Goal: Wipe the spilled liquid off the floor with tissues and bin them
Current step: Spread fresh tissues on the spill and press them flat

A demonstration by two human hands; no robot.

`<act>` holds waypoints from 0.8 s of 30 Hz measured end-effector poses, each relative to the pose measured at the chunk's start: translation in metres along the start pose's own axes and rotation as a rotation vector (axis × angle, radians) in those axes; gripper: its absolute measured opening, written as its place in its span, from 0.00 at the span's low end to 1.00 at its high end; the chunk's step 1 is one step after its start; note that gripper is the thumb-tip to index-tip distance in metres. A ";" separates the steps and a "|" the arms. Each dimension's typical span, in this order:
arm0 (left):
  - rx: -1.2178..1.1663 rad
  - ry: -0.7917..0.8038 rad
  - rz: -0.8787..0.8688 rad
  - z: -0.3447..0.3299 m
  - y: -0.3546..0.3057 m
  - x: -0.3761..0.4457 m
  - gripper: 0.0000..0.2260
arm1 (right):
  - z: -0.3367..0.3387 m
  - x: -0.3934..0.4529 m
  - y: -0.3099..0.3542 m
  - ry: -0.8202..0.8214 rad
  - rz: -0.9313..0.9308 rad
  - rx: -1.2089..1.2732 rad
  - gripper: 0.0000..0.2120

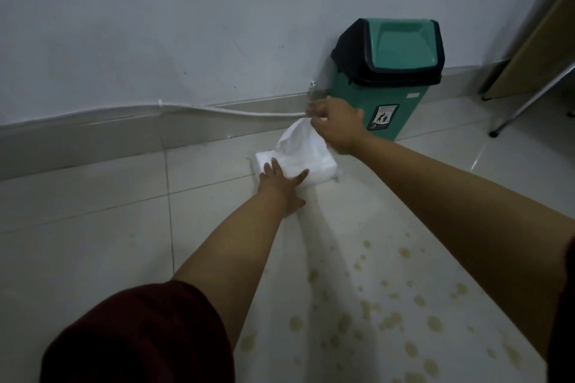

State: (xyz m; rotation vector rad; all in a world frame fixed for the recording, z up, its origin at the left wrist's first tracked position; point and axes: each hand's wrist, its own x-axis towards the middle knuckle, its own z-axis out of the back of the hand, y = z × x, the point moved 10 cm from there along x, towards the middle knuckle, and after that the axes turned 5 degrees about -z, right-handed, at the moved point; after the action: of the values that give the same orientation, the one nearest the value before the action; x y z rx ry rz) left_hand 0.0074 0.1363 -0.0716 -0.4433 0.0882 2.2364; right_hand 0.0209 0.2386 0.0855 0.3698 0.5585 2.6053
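Now the left hand point(281, 185) lies flat, fingers spread, pressing on the white tissue pack point(295, 166) on the floor tiles point(93, 227) near the wall. The right hand point(337, 121) is above it, pinching a tissue point(298, 138) that hangs down to the pack; its fingertips blur. The green bin point(385, 71) stands just behind, its lower left hidden by that hand. Yellowish drops of spilled liquid point(389, 317) dot the near floor, cut off at the bottom edge.

Green bin point(373, 102), white tissues point(298, 146), yellowish spill point(389, 320).
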 end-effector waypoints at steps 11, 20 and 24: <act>-0.015 -0.068 -0.062 -0.007 -0.002 -0.005 0.37 | -0.049 -0.002 -0.001 0.164 0.025 -0.224 0.46; -0.024 -0.081 -0.058 -0.015 -0.001 0.000 0.40 | -0.027 -0.001 0.016 -0.154 0.092 -0.492 0.10; -0.034 -0.103 -0.061 -0.015 0.000 0.000 0.41 | -0.012 -0.003 0.014 -0.218 0.080 -0.472 0.12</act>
State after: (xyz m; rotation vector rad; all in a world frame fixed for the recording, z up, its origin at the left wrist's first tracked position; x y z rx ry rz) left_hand 0.0114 0.1330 -0.0862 -0.3438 -0.0169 2.1995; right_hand 0.0146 0.2217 0.0810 0.5133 -0.1495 2.6199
